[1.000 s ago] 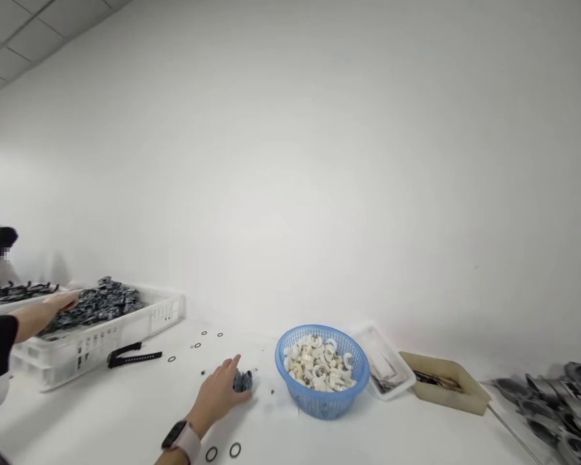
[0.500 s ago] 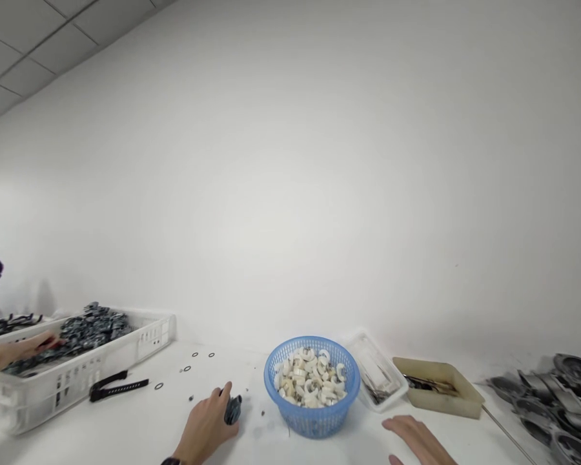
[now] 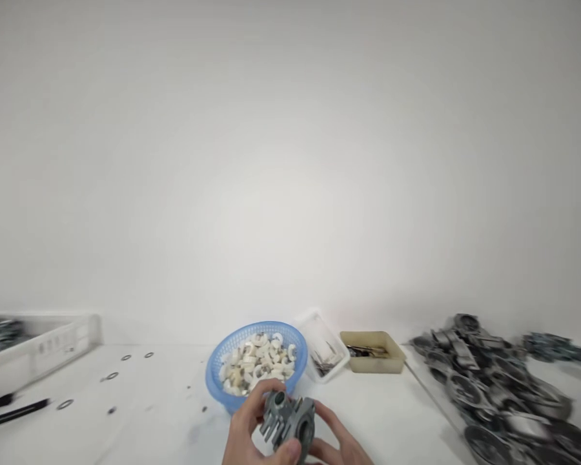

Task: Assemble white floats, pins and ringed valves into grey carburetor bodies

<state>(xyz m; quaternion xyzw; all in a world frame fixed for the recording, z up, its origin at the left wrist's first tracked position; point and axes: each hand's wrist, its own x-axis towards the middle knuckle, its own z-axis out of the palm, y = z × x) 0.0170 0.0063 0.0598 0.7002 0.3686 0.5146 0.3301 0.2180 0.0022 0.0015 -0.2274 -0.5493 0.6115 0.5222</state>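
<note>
A grey metal casting with a round bore and finned prongs is held up at the bottom middle, just in front of the blue basket. My left hand grips it from the left, thumb across its lower front. On the other side, the fingers of my right hand close against its right edge; part of them is hidden behind the casting. White plastic curved pieces fill the basket.
Behind the basket sit a white tray and a tan box with thin tools. Grey metal parts are heaped on the right. At left are a white crate, black straps and several small rings.
The view has swung right. My left hand has lifted the casting off the table toward the middle, and my right hand has come in to hold it too.
</note>
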